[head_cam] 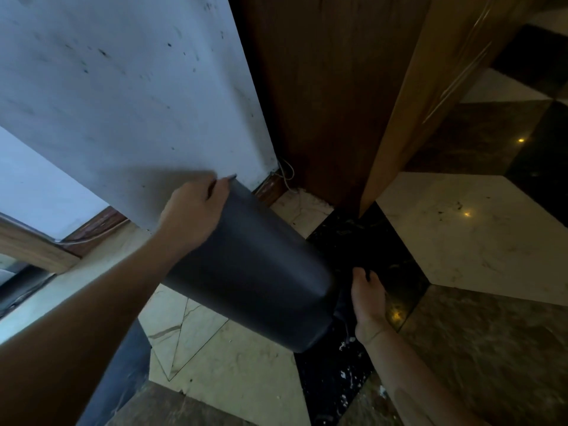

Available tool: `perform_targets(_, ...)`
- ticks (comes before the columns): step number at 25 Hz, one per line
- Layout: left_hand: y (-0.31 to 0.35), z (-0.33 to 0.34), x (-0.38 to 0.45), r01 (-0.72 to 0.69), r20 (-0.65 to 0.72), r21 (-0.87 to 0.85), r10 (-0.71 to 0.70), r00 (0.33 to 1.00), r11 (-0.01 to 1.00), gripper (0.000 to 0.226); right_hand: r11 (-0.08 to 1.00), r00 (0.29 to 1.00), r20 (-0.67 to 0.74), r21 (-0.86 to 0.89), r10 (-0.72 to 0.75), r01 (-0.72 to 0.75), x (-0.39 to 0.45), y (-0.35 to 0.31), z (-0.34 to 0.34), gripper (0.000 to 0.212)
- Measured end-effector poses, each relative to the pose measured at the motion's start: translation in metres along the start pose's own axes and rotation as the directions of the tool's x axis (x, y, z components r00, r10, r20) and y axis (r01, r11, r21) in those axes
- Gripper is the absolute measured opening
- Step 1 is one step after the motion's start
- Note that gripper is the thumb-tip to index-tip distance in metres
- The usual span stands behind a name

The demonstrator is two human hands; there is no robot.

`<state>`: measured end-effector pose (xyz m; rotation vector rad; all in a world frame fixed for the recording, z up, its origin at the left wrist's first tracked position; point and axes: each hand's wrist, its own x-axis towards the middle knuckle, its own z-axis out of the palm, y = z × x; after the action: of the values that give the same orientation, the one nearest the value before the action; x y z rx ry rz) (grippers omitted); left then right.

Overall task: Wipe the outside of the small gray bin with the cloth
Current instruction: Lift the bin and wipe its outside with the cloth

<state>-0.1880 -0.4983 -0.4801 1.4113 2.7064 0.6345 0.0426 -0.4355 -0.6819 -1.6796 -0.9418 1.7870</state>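
Note:
The small dark gray bin (pixel 255 272) is lifted off the floor and tilted, with its rim up by the wall and its base down to the right. My left hand (pixel 193 210) grips the rim at the top, fingers over the edge. My right hand (pixel 368 299) is at the bin's base, fingers curled on a dark cloth (pixel 341 305) pressed against the lower side. The cloth is hard to make out against the black tile behind it. The bin's inside is hidden.
A stained white wall (pixel 123 103) rises on the left, with a brown wooden door and frame (pixel 332 103) right behind the bin. Thin white cables (pixel 287 173) hang in the corner. The floor is glossy marble tile, and white specks (pixel 350 376) lie on the black tile.

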Motion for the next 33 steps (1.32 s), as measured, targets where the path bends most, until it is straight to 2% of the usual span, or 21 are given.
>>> perform_targets(1, -0.007, -0.006, -0.019, -0.031, -0.01, -0.073, 0.031, 0.999, 0.997, 0.044, 1.0, 1.0, 0.001, 0.007, 0.01, -0.01, 0.0, 0.0, 0.001, 0.055)
perform_targets(3, -0.021, -0.012, -0.058, 0.003, 0.05, -0.204, 0.007, 0.999, 0.979, 0.039, 0.999, 1.0, -0.008, -0.03, 0.012, -0.012, 0.001, 0.005, 0.002, 0.056)
perform_targets(6, -0.037, -0.014, -0.093, 0.195, 0.232, -0.325, -0.122, 0.965, 0.925, 0.041, 0.988, 0.999, -0.013, -0.151, -0.039, 0.037, -0.001, 0.018, 0.002, 0.052)
perform_targets(8, -0.042, -0.013, -0.095, 0.3, 0.291, -0.359, -0.2, 0.936, 0.884, 0.054, 0.977, 0.997, -0.006, -0.198, -0.078, 0.076, -0.002, 0.025, 0.002, 0.051)
perform_targets(10, -0.039, -0.01, -0.089, 0.381, 0.363, -0.353, -0.25, 0.897, 0.855, 0.057, 0.965, 0.995, 0.001, -0.244, -0.096, 0.093, -0.001, 0.031, 0.003, 0.051)
perform_targets(12, -0.037, -0.002, -0.079, 0.412, 0.38, -0.35, -0.275, 0.883, 0.841, 0.047, 0.962, 0.996, 0.012, -0.26, -0.085, 0.085, 0.0, 0.039, 0.003, 0.051)
perform_targets(16, -0.025, 0.019, -0.053, 0.387, 0.246, -0.227, -0.332, 0.911, 0.894, 0.053, 0.962, 0.997, 0.016, -0.265, -0.071, 0.072, 0.002, 0.053, 0.002, 0.046)
perform_targets(18, -0.019, 0.025, -0.041, 0.391, 0.25, -0.149, -0.348, 0.904, 0.908, 0.055, 0.961, 0.998, 0.019, -0.271, -0.057, 0.06, 0.004, 0.057, 0.002, 0.046)
perform_targets(20, -0.014, 0.029, -0.031, 0.347, 0.259, -0.033, -0.328, 0.909, 0.937, 0.057, 0.957, 0.999, 0.025, -0.285, -0.045, 0.05, 0.006, 0.061, 0.0, 0.045)
perform_targets(22, -0.011, 0.033, -0.028, 0.238, 0.209, 0.117, -0.258, 0.943, 0.964, 0.058, 0.951, 0.999, 0.031, -0.305, -0.033, 0.041, 0.008, 0.061, -0.003, 0.046)
perform_targets(25, -0.013, 0.034, -0.037, 0.035, 0.112, 0.257, -0.066, 0.991, 0.966, 0.054, 0.94, 0.996, 0.002, -0.331, -0.091, 0.087, 0.013, 0.042, -0.008, 0.048)
perform_targets(28, -0.025, 0.027, -0.041, -0.136, 0.108, 0.324, 0.107, 0.988, 0.936, 0.05, 0.954, 0.988, -0.03, -0.264, -0.154, 0.141, 0.016, 0.0, -0.012, 0.062)
perform_targets(31, -0.04, 0.022, -0.039, -0.256, 0.132, 0.414, 0.221, 0.966, 0.874, 0.044, 0.957, 0.967, 0.126, -0.163, -0.223, 0.242, 0.001, -0.062, -0.003, 0.094)
perform_targets(33, -0.043, 0.023, -0.043, -0.342, 0.129, 0.471, 0.32, 0.938, 0.813, 0.044, 0.934, 0.922, 0.281, -0.165, -0.265, 0.318, -0.005, -0.109, 0.011, 0.1)
